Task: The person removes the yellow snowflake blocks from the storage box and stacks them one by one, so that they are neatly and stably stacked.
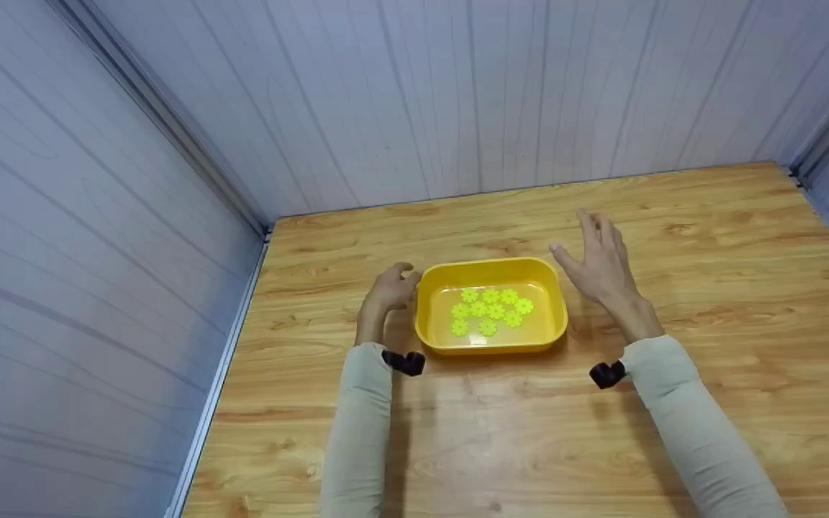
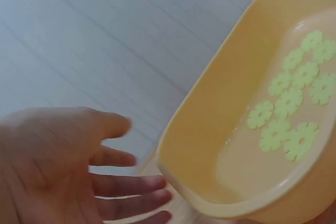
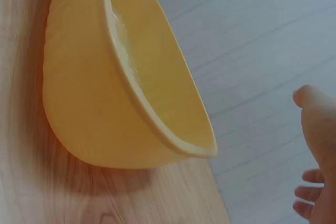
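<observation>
A yellow plastic basin point(image 1: 491, 347) stands upright on the wooden surface, with several bright yellow-green flower-shaped pieces point(image 1: 487, 328) lying flat on its bottom. My left hand point(image 1: 390, 289) is at the basin's left end, fingers loosely bent beside the rim. In the left wrist view that hand point(image 2: 58, 166) has its fingers spread, the tips close to the basin's corner; whether they touch it I cannot tell. To the right of the basin, my right hand point(image 1: 604, 265) is raised with fingers extended and thumb apart. The right wrist view shows this hand point(image 3: 320, 145) away from the basin point(image 3: 94, 93), holding nothing.
Wood-grain flooring or tabletop point(image 1: 501, 439) spreads around the basin. A pale panelled wall point(image 1: 414, 101) rises behind it, another wall point(image 1: 98, 259) stands along the left, and part of a third shows at the far right. Black wrist cameras point(image 1: 607, 375) sit at both sleeves.
</observation>
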Tool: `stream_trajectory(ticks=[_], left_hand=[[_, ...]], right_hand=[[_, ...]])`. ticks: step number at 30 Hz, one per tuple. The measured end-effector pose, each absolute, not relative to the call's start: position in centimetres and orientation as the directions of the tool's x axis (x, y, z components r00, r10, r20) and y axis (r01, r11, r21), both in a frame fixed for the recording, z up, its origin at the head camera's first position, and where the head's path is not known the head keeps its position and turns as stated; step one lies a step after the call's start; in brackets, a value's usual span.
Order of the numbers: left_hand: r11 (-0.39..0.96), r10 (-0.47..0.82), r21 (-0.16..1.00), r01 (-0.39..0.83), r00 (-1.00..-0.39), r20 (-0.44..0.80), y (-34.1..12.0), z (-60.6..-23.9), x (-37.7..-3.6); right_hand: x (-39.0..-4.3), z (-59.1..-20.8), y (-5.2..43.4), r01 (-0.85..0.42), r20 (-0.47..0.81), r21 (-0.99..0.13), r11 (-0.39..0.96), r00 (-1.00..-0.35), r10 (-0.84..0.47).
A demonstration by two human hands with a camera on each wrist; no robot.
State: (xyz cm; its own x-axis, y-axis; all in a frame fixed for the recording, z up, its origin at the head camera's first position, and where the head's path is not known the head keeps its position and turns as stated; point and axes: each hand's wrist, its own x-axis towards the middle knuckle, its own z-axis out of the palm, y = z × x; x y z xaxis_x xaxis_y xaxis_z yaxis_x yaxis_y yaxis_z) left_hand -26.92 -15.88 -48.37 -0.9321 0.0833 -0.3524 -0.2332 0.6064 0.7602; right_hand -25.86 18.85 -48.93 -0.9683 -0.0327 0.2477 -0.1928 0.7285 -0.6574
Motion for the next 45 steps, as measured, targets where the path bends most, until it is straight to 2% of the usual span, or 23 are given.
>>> stream_trajectory(ticks=[4, 10, 15, 21, 31, 45], left_hand=[[0.564, 0.138, 0.767, -0.305, -0.881, -0.452, -16.2, -48.4, -26.9], [0.527, 0.198, 0.777, -0.343, -0.84, -0.505, -16.4, -48.9, -27.1], [0.504, 0.213, 0.791, -0.346, -0.838, -0.502, -16.8, -49.1, -27.0], [0.483, 0.209, 0.802, -0.352, -0.843, -0.496, -17.1, -49.3, -27.0], [0.44, 0.172, 0.799, -0.411, -0.834, -0.524, -16.8, -49.6, -27.2], [0.453, 0.198, 0.804, -0.385, -0.836, -0.512, -17.0, -49.8, -27.2]], right_hand=[[-25.7, -49.0, 17.9, -0.237, 0.251, -0.722, 0.649, -0.965, -0.073], [-25.4, -49.6, 16.5, -0.299, 0.262, -0.794, 0.529, -0.954, -0.146], [-25.2, -50.3, 15.2, -0.311, 0.237, -0.833, 0.457, -0.948, -0.211], [-24.7, -50.7, 13.8, -0.311, 0.2, -0.845, 0.434, -0.938, -0.282], [-24.6, -51.9, 12.6, -0.312, 0.128, -0.824, 0.474, -0.916, -0.38], [-24.2, -52.5, 12.0, -0.34, 0.01, -0.658, 0.672, -0.896, -0.444]])
